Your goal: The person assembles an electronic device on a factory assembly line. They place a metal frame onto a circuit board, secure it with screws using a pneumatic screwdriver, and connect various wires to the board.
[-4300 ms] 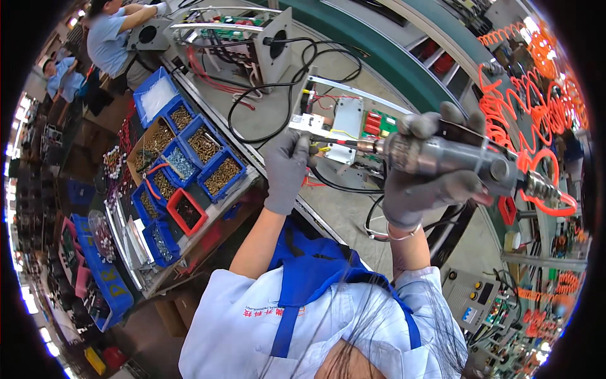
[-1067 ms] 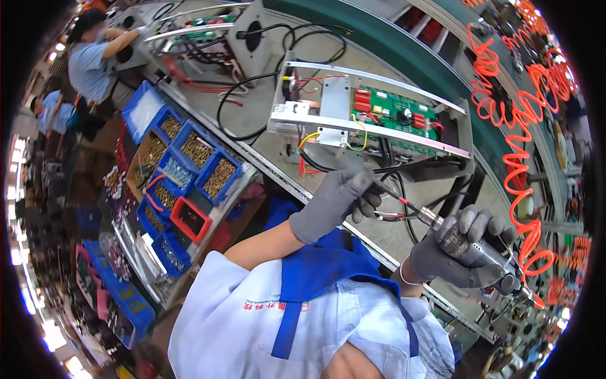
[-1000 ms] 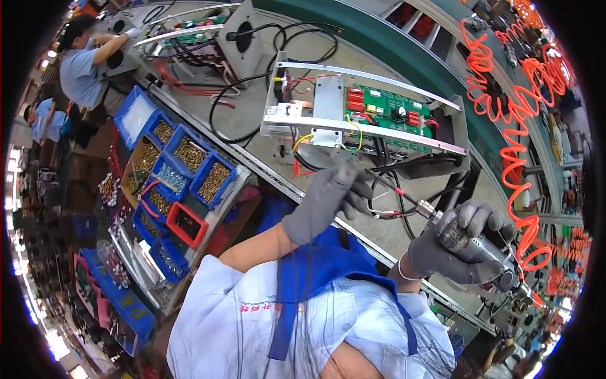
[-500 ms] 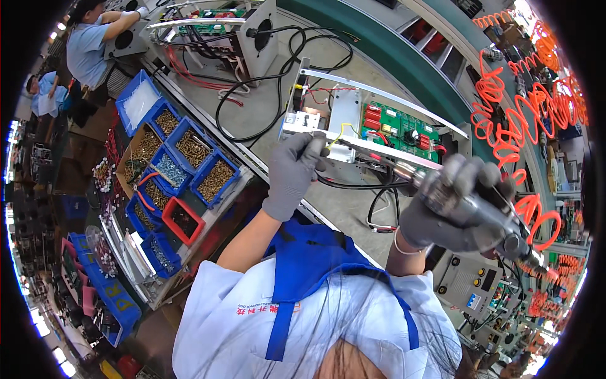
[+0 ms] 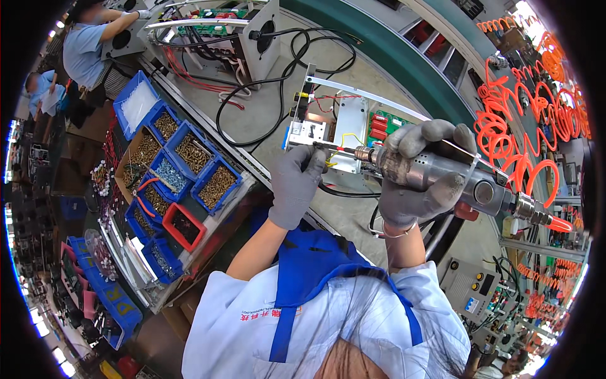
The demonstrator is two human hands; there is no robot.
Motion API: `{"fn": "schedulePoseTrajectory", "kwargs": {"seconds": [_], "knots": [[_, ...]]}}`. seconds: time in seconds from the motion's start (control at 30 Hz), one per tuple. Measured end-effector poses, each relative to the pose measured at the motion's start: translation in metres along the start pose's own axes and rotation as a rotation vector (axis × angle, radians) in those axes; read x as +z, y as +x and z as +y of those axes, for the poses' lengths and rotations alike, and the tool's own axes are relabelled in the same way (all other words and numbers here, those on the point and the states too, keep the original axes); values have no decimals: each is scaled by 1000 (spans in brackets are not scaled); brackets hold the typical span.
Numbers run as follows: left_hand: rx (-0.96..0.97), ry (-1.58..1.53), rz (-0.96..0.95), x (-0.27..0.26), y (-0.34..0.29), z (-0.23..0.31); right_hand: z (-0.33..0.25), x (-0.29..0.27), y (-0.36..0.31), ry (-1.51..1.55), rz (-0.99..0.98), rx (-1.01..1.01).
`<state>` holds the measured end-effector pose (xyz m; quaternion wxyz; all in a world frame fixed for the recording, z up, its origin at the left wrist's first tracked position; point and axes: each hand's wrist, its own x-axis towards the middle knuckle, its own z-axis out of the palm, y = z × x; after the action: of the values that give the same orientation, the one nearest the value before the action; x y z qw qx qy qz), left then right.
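Observation:
My right hand, in a grey glove, is wrapped around a silver air screwdriver. The tool lies nearly level, its bit pointing left and its orange-tipped hose end to the right. My left hand, also gloved, has thumb and fingers pinched together at the bit's tip, by the front left corner of an open metal chassis. What lies in that pinch is too small to make out. A yellow wire loops beside the bit. Part of the chassis's green circuit board is hidden behind my right hand.
Blue bins of screws and a red tray stand at left. Black cable curls across the bench near another open chassis, where a co-worker stands. Orange coiled hoses hang at right. A control box sits lower right.
My right hand has brought the screwdriver left and up, so its bit now reaches my left fingertips. The tool has turned closer to level. My left hand has shifted slightly down.

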<state>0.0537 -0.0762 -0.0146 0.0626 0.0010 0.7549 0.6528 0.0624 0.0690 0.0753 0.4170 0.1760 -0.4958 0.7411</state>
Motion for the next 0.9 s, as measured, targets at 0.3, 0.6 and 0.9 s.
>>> {"fn": "schedulePoseTrajectory", "kwargs": {"seconds": [0.3, 0.6, 0.9], "knots": [[182, 508, 69, -9, -1, 15, 10, 3, -5, -39, 14, 122], [326, 834, -50, -40, 8, 41, 10, -6, -4, 88, -97, 205], [522, 1109, -358, -59, 75, 42, 10, -3, -6, 130, -106, 201]]}}
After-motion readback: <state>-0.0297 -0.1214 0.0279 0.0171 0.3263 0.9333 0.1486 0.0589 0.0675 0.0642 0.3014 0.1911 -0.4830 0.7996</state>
